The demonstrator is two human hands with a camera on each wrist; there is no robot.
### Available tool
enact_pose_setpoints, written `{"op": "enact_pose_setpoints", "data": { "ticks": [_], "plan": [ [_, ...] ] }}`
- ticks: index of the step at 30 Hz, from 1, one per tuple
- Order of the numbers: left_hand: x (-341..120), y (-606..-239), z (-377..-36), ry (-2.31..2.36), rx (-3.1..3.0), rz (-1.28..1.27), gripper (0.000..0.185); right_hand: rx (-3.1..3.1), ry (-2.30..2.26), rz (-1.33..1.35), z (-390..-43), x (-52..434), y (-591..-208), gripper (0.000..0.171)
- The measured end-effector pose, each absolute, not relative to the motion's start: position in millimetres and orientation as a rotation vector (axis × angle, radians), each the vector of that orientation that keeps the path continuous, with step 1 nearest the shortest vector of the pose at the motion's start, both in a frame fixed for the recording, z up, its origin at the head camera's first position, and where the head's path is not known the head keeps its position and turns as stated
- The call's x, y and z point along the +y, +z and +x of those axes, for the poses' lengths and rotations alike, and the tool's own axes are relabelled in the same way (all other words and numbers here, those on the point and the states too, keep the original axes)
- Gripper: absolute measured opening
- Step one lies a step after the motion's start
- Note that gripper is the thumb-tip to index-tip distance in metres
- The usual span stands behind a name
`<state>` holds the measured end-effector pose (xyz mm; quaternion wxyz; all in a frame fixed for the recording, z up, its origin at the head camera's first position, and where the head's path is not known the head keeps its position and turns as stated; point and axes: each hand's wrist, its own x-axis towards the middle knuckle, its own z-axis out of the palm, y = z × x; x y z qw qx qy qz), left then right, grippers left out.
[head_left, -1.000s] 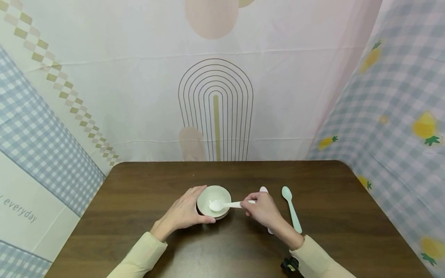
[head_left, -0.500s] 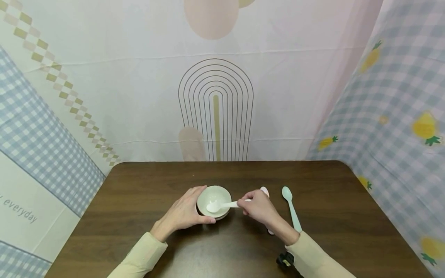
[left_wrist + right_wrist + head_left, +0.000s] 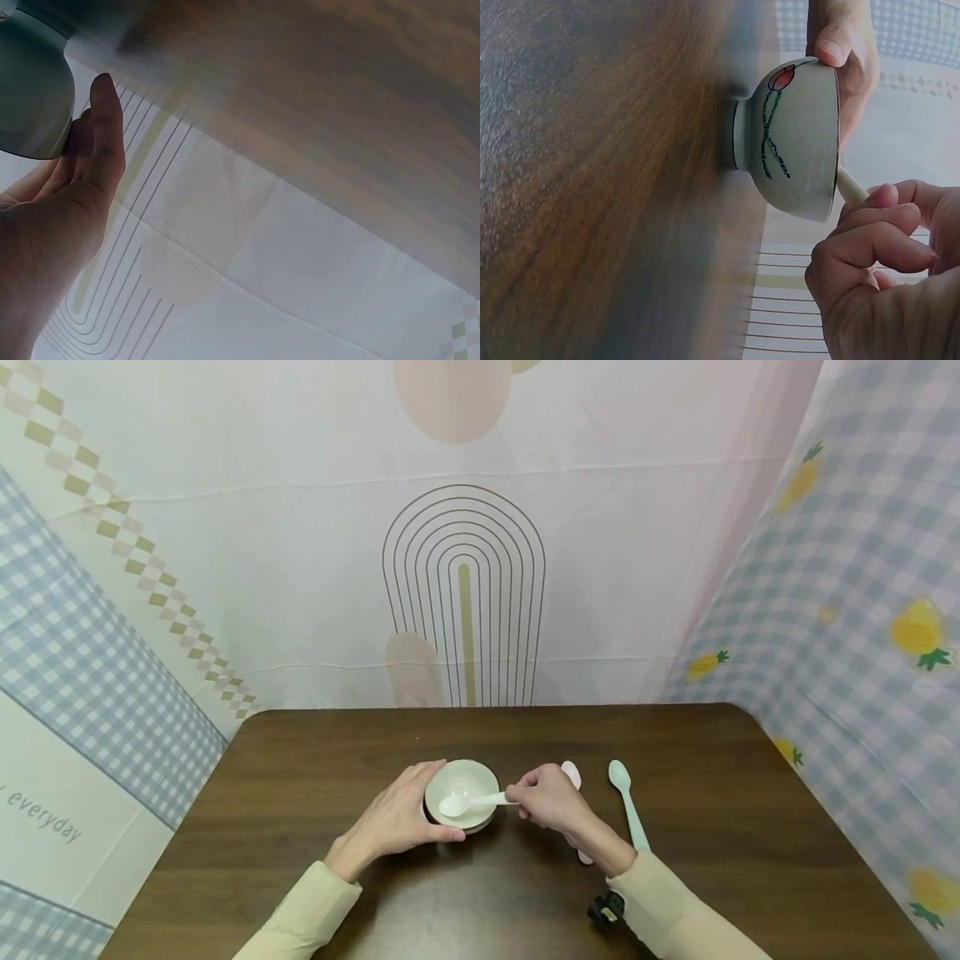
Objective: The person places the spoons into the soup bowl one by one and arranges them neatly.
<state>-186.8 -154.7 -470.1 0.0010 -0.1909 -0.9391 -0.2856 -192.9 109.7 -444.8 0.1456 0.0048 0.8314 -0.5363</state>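
While the left hand (image 3: 397,818) cups the bowl (image 3: 461,781) at the frame's lower centre on the worktop (image 3: 300,760), the right hand's (image 3: 551,797) fingers (image 3: 870,251) pinch a white spoon (image 3: 468,802) dipped inside it.

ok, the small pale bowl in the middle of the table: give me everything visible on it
The small pale green bowl looks ceramic, round, with a short foot ring and a painted red flower on a dark stem on its outer wall. It stands upright on the dark wooden table. The left hand holds its side, thumb on the rim. The white plastic spoon, pinched by the right hand, has its head inside the bowl. No contents visible.
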Motion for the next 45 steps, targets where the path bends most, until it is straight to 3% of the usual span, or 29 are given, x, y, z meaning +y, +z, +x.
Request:
{"op": "enact_pose_setpoints", "data": {
  "ticks": [26, 45],
  "plan": [
    [-154.9, -470.9, -187.9, -0.899, -2.965, -0.584, 0.115, 2.387, -1.529, 0.061, -193.9, 108.1, -446.9, 0.023],
    [-154.7, -470.1, -187.3, -0.911, -2.961, -0.585, 0.115, 2.418, -1.542, 0.05, -191.1, 112.8, -450.0, 0.051]
  ]
}}
